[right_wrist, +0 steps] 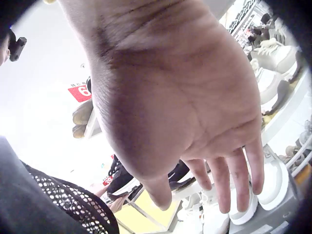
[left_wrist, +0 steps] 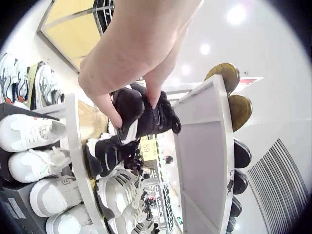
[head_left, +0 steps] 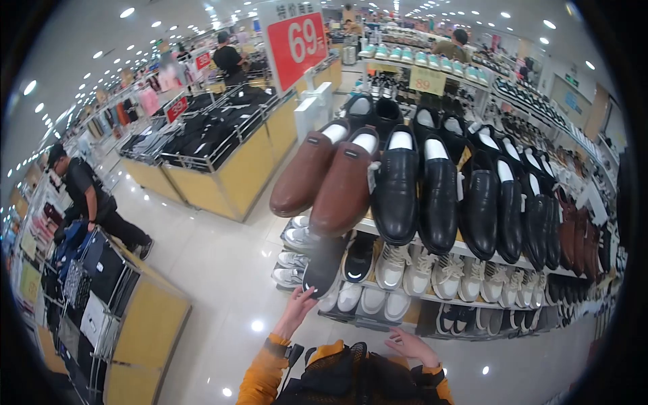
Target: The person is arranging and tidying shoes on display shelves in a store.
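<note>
Shoe [head_left: 322, 266] at the shelf's [left_wrist: 73, 146] left end is only pinched by your left hand's [head_left: 295, 310] fingers [left_wrist: 109, 109], so it could slip and drop to the floor [head_left: 223, 270]; your right hand [head_left: 408, 345] hangs released, empty.

the left arm reached up and forward; the left hand [head_left: 295, 310] pinched a black white-soled sneaker [head_left: 322, 266] between thumb and fingers [left_wrist: 109, 105]. the right hand [head_left: 408, 345] hovered low before the chest, palm open, fingers straight, holding nothing.
</note>
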`<state>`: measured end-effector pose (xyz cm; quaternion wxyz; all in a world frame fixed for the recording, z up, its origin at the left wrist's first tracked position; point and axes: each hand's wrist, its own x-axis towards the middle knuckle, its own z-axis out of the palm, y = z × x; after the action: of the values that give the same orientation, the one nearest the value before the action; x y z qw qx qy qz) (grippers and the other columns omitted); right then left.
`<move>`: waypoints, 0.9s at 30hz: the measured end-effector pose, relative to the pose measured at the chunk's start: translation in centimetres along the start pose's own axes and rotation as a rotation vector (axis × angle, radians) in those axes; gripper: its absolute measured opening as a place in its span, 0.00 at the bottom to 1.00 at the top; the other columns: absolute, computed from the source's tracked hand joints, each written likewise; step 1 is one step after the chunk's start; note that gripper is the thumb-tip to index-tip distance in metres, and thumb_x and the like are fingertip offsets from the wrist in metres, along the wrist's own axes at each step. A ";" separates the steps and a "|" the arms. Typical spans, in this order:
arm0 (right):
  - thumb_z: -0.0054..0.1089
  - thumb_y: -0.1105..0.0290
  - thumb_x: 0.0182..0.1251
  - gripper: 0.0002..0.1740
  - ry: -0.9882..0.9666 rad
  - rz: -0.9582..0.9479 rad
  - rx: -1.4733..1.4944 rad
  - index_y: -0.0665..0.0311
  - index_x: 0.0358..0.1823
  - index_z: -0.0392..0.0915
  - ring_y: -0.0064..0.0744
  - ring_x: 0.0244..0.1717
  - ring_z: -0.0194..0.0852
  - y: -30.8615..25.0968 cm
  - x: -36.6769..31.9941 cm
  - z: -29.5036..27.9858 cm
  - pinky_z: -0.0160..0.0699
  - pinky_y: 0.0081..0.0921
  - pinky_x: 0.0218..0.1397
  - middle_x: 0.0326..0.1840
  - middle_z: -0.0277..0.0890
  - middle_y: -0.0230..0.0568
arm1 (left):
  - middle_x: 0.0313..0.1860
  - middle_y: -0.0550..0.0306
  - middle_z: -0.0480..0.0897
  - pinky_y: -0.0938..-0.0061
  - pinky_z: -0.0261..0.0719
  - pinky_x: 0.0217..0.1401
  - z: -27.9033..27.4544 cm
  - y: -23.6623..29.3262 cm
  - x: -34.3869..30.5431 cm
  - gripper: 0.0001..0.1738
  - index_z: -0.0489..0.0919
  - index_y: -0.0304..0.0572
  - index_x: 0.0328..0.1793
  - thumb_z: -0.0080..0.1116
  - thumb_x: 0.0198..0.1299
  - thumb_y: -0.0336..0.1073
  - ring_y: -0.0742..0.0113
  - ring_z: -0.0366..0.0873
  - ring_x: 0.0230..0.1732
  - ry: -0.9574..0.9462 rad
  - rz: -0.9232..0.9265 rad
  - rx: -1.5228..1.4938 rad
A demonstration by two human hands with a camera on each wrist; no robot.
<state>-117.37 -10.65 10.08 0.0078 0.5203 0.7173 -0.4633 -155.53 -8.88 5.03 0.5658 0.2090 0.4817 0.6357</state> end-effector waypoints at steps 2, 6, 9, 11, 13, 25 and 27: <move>0.59 0.49 0.66 0.38 -0.108 0.004 0.064 0.66 0.68 0.60 0.42 0.57 0.76 -1.9 1.0 -0.8 0.73 0.31 0.59 0.57 0.76 0.49 | 0.51 0.50 0.79 0.71 0.81 0.55 -0.3 2.0 -3.4 0.26 0.65 0.41 0.62 0.63 0.61 0.31 0.61 0.81 0.48 0.022 -0.222 -0.257; 0.52 0.48 0.70 0.37 0.073 -0.209 0.265 0.67 0.70 0.58 0.37 0.64 0.68 -1.4 7.1 0.9 0.67 0.33 0.64 0.65 0.67 0.49 | 0.51 0.49 0.79 0.71 0.81 0.57 -3.1 2.8 -8.7 0.27 0.65 0.39 0.64 0.63 0.61 0.30 0.63 0.81 0.50 0.014 -0.270 -0.125; 0.42 0.45 0.74 0.36 0.172 -0.195 0.517 0.65 0.72 0.56 0.35 0.68 0.61 -6.5 9.2 0.0 0.62 0.35 0.67 0.69 0.61 0.47 | 0.49 0.50 0.80 0.72 0.81 0.56 -5.8 2.4 -11.8 0.30 0.64 0.40 0.66 0.63 0.60 0.30 0.63 0.81 0.49 -0.020 -0.296 -0.093; 0.37 0.43 0.75 0.36 0.208 -0.168 0.768 0.63 0.73 0.55 0.34 0.69 0.58 -8.7 10.2 -0.5 0.61 0.36 0.69 0.70 0.59 0.44 | 0.50 0.52 0.81 0.75 0.80 0.55 -7.6 2.1 -13.4 0.32 0.64 0.41 0.68 0.65 0.59 0.30 0.67 0.81 0.49 -0.072 -0.331 -0.038; 0.32 0.43 0.77 0.35 -0.087 -0.136 1.010 0.59 0.74 0.52 0.32 0.72 0.52 -9.6 11.0 -0.5 0.59 0.37 0.70 0.73 0.53 0.37 | 0.51 0.52 0.81 0.76 0.80 0.55 -8.6 2.9 -14.5 0.32 0.64 0.42 0.68 0.65 0.58 0.30 0.69 0.81 0.49 -0.101 -0.380 0.024; 0.69 0.52 0.59 0.52 -0.236 0.173 0.524 0.60 0.77 0.45 0.32 0.61 0.60 -9.1 5.7 4.0 0.60 0.28 0.64 0.62 0.62 0.46 | 0.56 0.47 0.78 0.76 0.78 0.59 -12.5 8.8 -11.7 0.41 0.58 0.39 0.75 0.66 0.59 0.37 0.67 0.78 0.54 -0.323 -0.707 0.356; 0.70 0.54 0.59 0.53 -0.235 0.177 0.632 0.59 0.77 0.44 0.32 0.61 0.60 -8.6 4.0 4.9 0.60 0.28 0.64 0.61 0.62 0.46 | 0.55 0.48 0.78 0.76 0.77 0.58 -11.4 10.7 -10.2 0.42 0.60 0.40 0.75 0.67 0.57 0.40 0.67 0.78 0.53 -0.546 -0.682 0.636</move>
<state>-127.95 -11.25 11.00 -0.0310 0.5005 0.4847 -0.7166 -167.53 -21.45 11.81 0.7535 0.3593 0.5264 0.1612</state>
